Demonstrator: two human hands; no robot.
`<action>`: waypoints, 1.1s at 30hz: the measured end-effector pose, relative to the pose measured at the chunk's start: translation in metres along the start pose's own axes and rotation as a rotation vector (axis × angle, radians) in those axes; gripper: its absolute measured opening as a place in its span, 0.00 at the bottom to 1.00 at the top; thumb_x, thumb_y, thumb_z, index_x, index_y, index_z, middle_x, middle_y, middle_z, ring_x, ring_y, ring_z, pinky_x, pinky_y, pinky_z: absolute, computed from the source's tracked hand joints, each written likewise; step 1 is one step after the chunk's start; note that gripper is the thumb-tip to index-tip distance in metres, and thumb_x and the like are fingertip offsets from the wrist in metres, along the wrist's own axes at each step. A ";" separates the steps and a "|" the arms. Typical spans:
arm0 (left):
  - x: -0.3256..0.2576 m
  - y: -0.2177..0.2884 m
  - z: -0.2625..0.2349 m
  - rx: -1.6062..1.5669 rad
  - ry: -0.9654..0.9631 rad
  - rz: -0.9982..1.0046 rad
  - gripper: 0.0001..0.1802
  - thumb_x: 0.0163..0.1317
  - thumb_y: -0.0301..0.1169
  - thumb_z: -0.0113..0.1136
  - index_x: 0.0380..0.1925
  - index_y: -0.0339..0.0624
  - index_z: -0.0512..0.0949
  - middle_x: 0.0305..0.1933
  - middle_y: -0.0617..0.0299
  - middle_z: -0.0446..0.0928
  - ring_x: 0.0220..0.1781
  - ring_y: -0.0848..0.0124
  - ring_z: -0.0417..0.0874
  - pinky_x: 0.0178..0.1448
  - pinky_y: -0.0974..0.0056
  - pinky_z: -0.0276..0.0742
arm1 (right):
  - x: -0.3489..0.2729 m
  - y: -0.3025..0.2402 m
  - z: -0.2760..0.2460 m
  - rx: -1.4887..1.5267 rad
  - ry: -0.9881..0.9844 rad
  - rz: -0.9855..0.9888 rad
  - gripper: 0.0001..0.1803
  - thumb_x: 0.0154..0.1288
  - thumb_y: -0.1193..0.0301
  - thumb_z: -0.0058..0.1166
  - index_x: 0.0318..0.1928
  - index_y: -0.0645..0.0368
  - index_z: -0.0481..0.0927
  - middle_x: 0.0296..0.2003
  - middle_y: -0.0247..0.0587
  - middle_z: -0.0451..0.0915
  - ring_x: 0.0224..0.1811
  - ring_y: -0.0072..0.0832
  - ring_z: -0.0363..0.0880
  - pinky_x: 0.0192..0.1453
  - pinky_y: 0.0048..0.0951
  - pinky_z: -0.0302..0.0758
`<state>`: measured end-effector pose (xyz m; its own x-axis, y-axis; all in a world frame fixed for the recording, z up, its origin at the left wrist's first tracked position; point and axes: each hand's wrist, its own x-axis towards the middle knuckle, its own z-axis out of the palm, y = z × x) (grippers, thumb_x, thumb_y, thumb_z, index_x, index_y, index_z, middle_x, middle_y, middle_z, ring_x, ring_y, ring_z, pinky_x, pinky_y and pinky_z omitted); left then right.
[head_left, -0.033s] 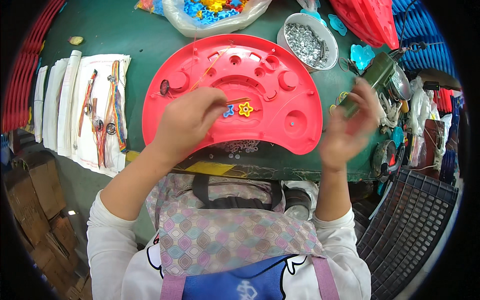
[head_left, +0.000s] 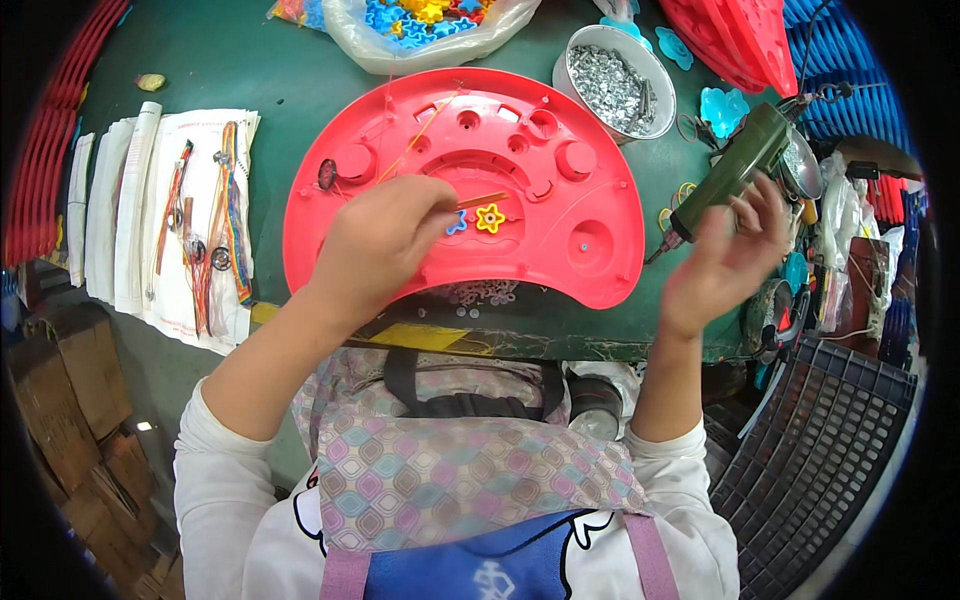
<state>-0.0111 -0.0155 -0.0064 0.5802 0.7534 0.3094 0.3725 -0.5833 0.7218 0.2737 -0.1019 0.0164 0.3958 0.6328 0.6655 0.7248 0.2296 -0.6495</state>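
Observation:
A red, half-round plastic panel (head_left: pixel 470 265) with moulded hollows and posts lies on the table in front of me. Over its middle, my left hand (head_left: pixel 385 235) is closed in a pinch on a thin orange-brown wire (head_left: pixel 483 200) whose end sticks out to the right. Beside those fingertips, a blue star piece (head_left: pixel 457 222) and a yellow star piece (head_left: pixel 490 219) sit in the panel. To the panel's right, my right hand (head_left: pixel 728 250) is empty with its fingers apart, slightly blurred. Just beyond it is a dark green electric screwdriver (head_left: pixel 735 165), its tip pointing toward the panel.
A white bowl (head_left: pixel 665 105) of small metal parts and a bag (head_left: pixel 480 45) of coloured stars stand behind the panel. Bundled wires (head_left: pixel 230 210) lie on white cloth at left. Red panels are stacked at back right. A dark plastic crate (head_left: pixel 820 450) stands at lower right.
My right hand has shifted right and slightly nearer to me, uncovering more of the screwdriver, whose tip now shows. The left hand has hardly moved.

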 end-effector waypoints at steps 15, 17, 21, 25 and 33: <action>0.010 -0.005 0.015 0.295 -0.069 0.174 0.08 0.52 0.28 0.74 0.34 0.43 0.87 0.35 0.63 0.76 0.42 0.62 0.78 0.46 0.58 0.80 | 0.022 0.022 -0.054 0.845 0.105 0.402 0.43 0.72 0.38 0.53 0.69 0.64 0.68 0.35 0.46 0.83 0.32 0.32 0.81 0.36 0.34 0.80; 0.012 -0.008 0.016 0.278 -0.080 0.176 0.08 0.52 0.28 0.73 0.34 0.43 0.87 0.35 0.64 0.77 0.42 0.62 0.78 0.47 0.58 0.80 | 0.023 -0.025 -0.036 1.506 -0.053 0.384 0.50 0.69 0.35 0.55 0.74 0.63 0.63 0.31 0.39 0.80 0.32 0.30 0.80 0.38 0.37 0.82; 0.013 -0.006 0.017 0.280 -0.088 0.167 0.07 0.53 0.26 0.72 0.34 0.43 0.87 0.35 0.64 0.77 0.42 0.62 0.77 0.47 0.57 0.80 | -0.023 -0.048 -0.019 1.446 -0.266 0.468 0.57 0.64 0.27 0.54 0.73 0.63 0.61 0.26 0.37 0.77 0.32 0.32 0.81 0.40 0.40 0.85; 0.014 -0.006 0.017 0.280 -0.110 0.170 0.08 0.56 0.25 0.71 0.37 0.39 0.88 0.37 0.61 0.78 0.44 0.61 0.78 0.48 0.57 0.78 | -0.057 -0.052 -0.014 0.974 -0.344 0.251 0.58 0.59 0.27 0.60 0.70 0.64 0.62 0.29 0.44 0.80 0.34 0.35 0.82 0.44 0.42 0.84; 0.015 0.000 0.029 0.216 -0.149 0.110 0.06 0.60 0.19 0.67 0.37 0.32 0.82 0.44 0.52 0.77 0.48 0.53 0.82 0.52 0.53 0.79 | -0.082 -0.037 0.004 0.752 -0.269 -0.013 0.66 0.55 0.19 0.52 0.70 0.69 0.59 0.31 0.48 0.79 0.33 0.39 0.80 0.41 0.43 0.84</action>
<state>0.0181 -0.0130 -0.0198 0.7200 0.6383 0.2723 0.4380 -0.7224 0.5351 0.2120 -0.1591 -0.0156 0.1709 0.7616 0.6251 0.1154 0.6146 -0.7804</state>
